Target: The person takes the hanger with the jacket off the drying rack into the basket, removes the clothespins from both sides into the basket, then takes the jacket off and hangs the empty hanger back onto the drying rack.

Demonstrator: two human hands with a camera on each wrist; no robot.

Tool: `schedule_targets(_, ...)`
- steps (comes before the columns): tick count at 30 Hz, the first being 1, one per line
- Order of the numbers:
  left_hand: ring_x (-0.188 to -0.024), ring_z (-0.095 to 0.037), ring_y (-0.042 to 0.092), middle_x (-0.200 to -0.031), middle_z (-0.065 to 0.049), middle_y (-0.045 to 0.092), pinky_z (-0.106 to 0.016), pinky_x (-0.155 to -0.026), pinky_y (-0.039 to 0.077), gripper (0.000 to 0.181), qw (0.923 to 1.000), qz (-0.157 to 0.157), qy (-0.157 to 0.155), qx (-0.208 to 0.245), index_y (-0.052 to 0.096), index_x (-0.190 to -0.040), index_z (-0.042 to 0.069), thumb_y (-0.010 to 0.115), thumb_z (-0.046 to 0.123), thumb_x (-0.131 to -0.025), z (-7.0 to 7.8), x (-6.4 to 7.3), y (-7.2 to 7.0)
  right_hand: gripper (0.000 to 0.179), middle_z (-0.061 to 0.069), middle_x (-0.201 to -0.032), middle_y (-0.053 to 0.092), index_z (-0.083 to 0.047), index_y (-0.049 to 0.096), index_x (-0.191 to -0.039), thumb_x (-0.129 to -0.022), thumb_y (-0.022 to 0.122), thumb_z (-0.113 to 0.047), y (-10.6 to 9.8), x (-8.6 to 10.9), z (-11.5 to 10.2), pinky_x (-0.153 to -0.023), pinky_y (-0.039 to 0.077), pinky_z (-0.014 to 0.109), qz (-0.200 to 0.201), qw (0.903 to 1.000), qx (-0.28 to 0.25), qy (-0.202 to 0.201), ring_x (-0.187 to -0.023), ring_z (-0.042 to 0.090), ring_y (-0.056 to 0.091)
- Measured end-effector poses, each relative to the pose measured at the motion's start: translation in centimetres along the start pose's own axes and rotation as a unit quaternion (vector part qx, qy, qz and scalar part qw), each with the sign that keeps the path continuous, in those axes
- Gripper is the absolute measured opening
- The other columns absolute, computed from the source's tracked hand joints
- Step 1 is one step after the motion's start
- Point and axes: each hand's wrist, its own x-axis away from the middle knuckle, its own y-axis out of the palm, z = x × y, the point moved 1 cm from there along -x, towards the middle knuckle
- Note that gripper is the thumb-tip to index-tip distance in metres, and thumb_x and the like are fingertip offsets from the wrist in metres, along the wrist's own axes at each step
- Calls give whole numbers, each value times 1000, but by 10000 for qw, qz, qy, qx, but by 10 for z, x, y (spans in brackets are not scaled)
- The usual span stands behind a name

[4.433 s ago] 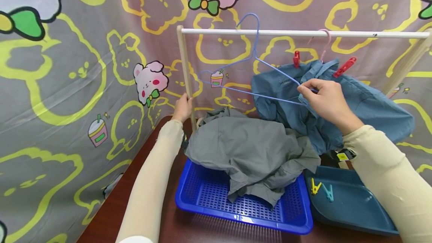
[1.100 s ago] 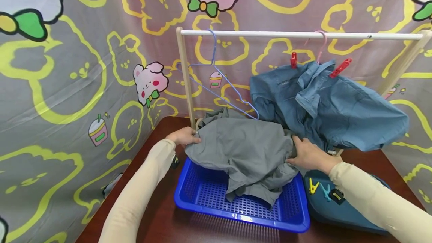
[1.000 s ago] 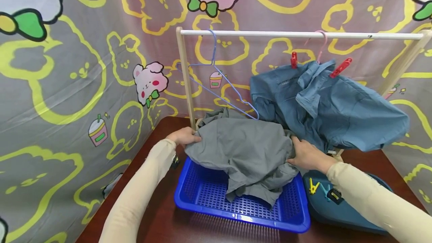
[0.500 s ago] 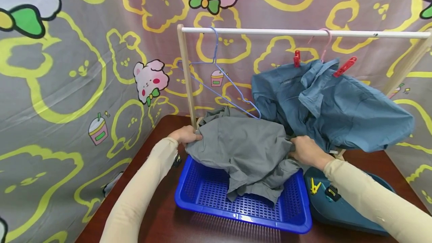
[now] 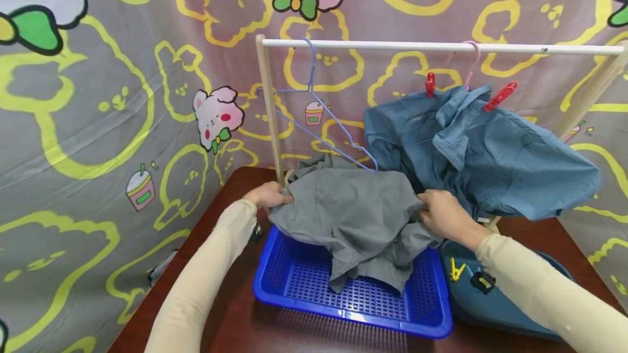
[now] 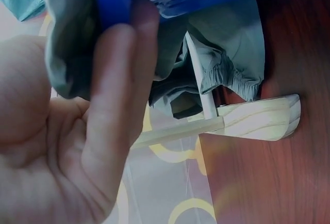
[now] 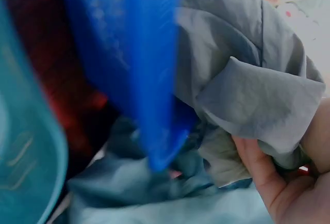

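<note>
A crumpled grey jacket (image 5: 353, 200) lies over the blue basket (image 5: 353, 317), its front part drooping inside. My left hand (image 5: 266, 195) holds its left end, thumb on top; the left wrist view shows the fingers close to the basket's rim and a gathered cuff (image 6: 237, 82) beyond them. At the jacket's right end, my right hand (image 5: 447, 217) pinches a fold between thumb and fingers. A collar-like flap (image 7: 263, 102) lies over that hand's fingers in the right wrist view. Behind the jacket, a bare blue hanger (image 5: 312, 70) hangs from the white rod (image 5: 392, 46).
On a pink hanger (image 5: 475, 61) to the right hangs a blue garment (image 5: 520, 162) with a red clothespin (image 5: 430, 85) on it and another red clothespin (image 5: 500, 97). A teal tray (image 5: 520, 309) holds a yellow clothespin (image 5: 457, 270). A wooden post (image 5: 269, 113) stands at the left.
Earlier my right hand held the blue hanger and my left the wooden post. Now the hanger hangs at the rod's left and both hands hold the jacket. The right hand has just gathered its edge.
</note>
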Motion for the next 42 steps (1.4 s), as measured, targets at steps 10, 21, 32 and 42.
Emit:
schedule_targets(10, -48, -17, 57, -55, -4, 53, -33, -50, 52, 38, 9999, 66, 59, -86, 51, -56, 11, 63, 28, -88, -5, -7, 0, 34, -7, -67, 38, -16, 48, -66, -73, 67, 11, -9, 12, -55, -48, 34, 23, 315, 9943, -101, -1009, -55, 5, 35)
schedule_targets(21, -46, -10, 52, -51, 2, 46, -31, -52, 51, 41, 9998, 167, -87, 28, 46, -55, 14, 59, 23, -92, 0, 1, 0, 31, -9, -75, 43, -15, 56, -75, -73, 67, 13, -4, 36, -82, -51, 38, 19, -977, 9805, -356, -1667, -61, 3, 41)
schedule_targets(32, -51, -13, 49, -58, -1, 47, -29, -52, 46, 32, 9994, 293, -162, -24, 52, -66, 9, 63, 28, -89, 1, 0, 0, 11, -12, -86, 51, -16, 61, -92, -85, 69, -15, 23, 49, -52, -58, 44, 27, -2836, 9467, -110, -1520, -72, 1, 50)
schedule_targets(42, -130, -41, 33, -148, -25, 23, -50, -97, 38, 75, 9955, 487, 181, -792, 23, -150, 9, 62, 17, -86, 34, 2, -3, 27, 0, -104, 61, -7, 66, -114, -87, 64, -6, 13, 47, -33, -76, 52, 34, -2405, 9599, -310, -1405, -94, 14, 61)
